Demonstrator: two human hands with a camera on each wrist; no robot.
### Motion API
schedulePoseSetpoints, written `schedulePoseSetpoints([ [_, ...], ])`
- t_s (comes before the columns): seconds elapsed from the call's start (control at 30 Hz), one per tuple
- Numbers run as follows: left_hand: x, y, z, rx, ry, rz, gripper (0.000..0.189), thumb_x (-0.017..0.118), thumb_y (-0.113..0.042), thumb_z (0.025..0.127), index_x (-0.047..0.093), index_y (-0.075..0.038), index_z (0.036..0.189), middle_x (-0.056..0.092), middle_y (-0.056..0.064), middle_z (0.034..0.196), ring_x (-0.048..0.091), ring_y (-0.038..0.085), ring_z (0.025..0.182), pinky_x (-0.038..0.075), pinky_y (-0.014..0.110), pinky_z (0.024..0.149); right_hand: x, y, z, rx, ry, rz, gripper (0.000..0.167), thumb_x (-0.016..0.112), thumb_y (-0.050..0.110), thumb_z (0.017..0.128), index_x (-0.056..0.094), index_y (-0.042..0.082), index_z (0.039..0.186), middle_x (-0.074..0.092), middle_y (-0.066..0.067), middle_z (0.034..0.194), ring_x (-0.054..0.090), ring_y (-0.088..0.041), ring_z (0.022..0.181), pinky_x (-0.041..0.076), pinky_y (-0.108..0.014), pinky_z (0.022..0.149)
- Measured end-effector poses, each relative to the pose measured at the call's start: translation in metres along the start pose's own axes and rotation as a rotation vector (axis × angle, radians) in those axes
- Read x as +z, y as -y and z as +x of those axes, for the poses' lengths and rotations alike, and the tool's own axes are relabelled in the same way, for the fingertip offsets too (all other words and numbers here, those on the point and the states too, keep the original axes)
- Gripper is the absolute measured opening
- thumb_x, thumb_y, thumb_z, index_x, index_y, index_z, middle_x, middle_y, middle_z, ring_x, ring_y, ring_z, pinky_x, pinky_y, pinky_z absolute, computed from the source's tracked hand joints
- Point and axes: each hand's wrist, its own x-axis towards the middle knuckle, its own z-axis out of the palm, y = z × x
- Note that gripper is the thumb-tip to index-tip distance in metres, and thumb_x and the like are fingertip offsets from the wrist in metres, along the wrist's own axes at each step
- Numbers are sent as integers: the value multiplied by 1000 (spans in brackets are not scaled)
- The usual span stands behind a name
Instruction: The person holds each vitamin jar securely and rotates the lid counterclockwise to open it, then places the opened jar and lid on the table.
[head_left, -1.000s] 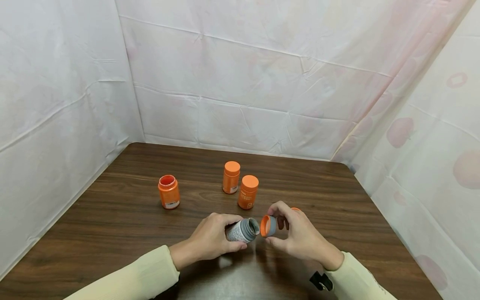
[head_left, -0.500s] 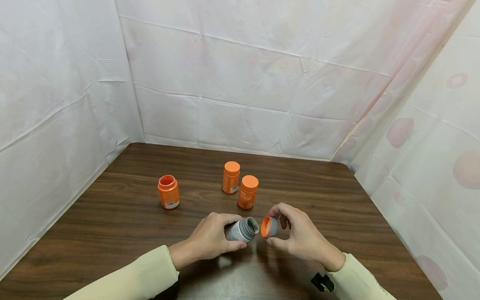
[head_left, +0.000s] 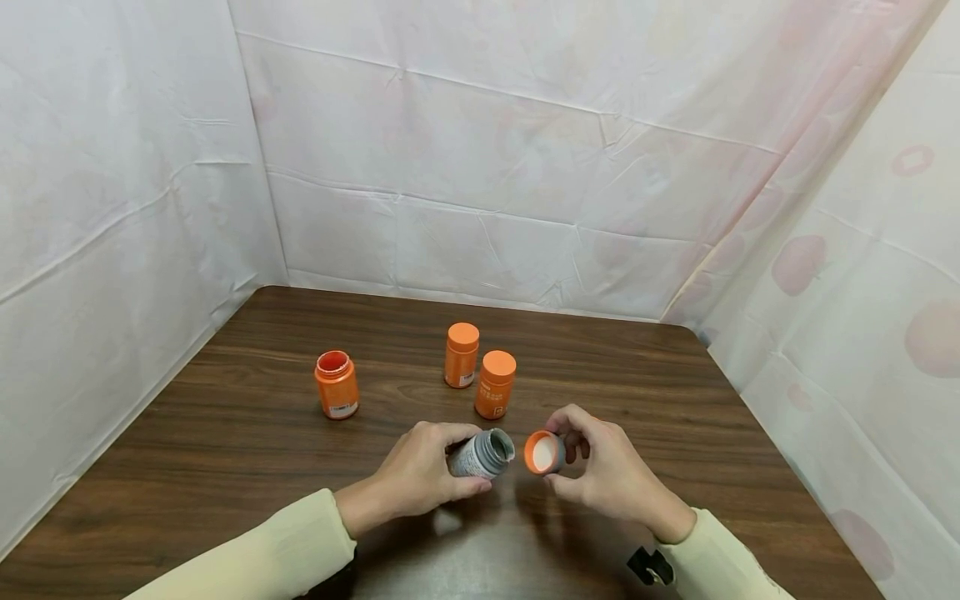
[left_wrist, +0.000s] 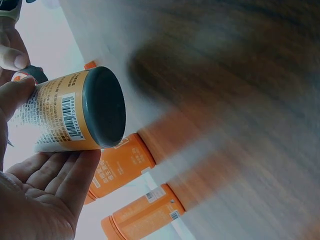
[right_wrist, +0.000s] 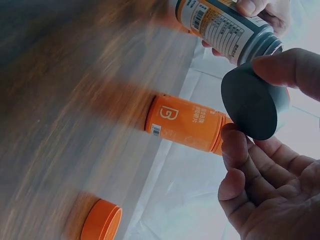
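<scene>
My left hand (head_left: pixel 420 471) grips a small grey bottle (head_left: pixel 482 454) with a printed label, tilted above the table so its bare threaded mouth points right. In the left wrist view the grey base of the bottle (left_wrist: pixel 106 107) faces the camera, its barcode beside it. Just right of the mouth, my right hand (head_left: pixel 611 467) pinches a grey screw cap (head_left: pixel 545 452) between thumb and fingers. The cap's orange rim and pale inner liner face the bottle and the head camera. Cap and bottle are apart in the head view.
Two capped orange bottles, a rear one (head_left: pixel 461 356) and a nearer one (head_left: pixel 496 385), stand upright behind the hands. An uncapped orange bottle (head_left: pixel 337 385) stands to the left. An orange cap (right_wrist: pixel 101 221) lies on the dark wooden table (head_left: pixel 247 467). White sheets (head_left: pixel 480 150) hang around it.
My right hand has shifted slightly right with the cap, widening the gap to the bottle. The cap has turned so more of its liner shows. The left hand has barely moved.
</scene>
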Motion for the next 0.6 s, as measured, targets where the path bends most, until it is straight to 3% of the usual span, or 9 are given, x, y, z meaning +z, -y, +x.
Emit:
schedulePoseSetpoints([
  [0.23,-3,-1,0,-10,-11,-12,43,92,-29,77,73,-22,116,72,-12,99,65,3,85,54,28,74,-3,-4,-4,25,-8,7,56,93,5,66,62,17,111,66,9,92,61,-17,72,49,-31,62],
  [0.6,-7,1,0,-11,-25,-43,45,91,-29,79,72,-21,119,73,-10,102,67,6,88,56,31,77,-9,-12,-10,72,-52,-55,52,94,11,66,64,23,107,62,12,93,58,-16,76,45,-26,66],
])
